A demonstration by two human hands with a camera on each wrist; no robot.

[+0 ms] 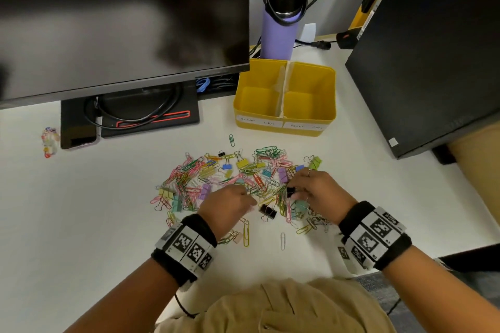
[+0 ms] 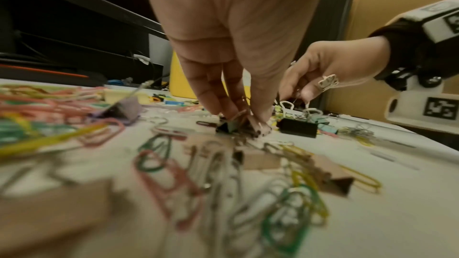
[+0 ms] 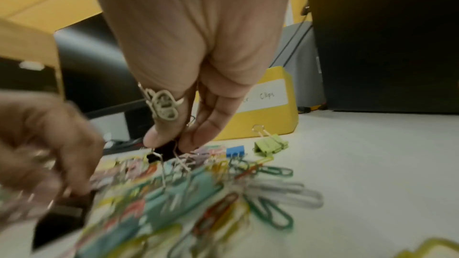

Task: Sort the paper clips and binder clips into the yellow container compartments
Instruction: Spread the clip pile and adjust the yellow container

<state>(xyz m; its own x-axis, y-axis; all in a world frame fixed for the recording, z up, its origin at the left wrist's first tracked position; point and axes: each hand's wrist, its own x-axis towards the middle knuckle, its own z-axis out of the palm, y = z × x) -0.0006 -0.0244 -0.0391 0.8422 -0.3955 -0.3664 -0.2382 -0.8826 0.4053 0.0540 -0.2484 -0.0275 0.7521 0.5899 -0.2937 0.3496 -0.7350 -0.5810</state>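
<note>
A pile of coloured paper clips and binder clips [image 1: 230, 181] lies spread on the white table. Behind it stands the yellow container [image 1: 284, 127], whose left compartment is labelled for binder clips and right for paper clips; both look empty. My left hand [image 1: 247, 197] reaches down into the pile, and its fingertips [image 2: 258, 123] pinch a small teal binder clip [image 2: 229, 126]. My right hand [image 1: 293, 192] pinches a small black binder clip [image 3: 164, 153] between thumb and fingers, just above the pile. A larger black binder clip [image 1: 268, 212] lies between the hands.
A dark monitor [image 1: 121, 21] overhangs the back left, with its stand and cables below. A purple bottle [image 1: 281, 16] stands behind the container. A black box [image 1: 433, 62] fills the right side. A phone [image 1: 78, 138] and a small colourful trinket [image 1: 50, 142] lie at the left.
</note>
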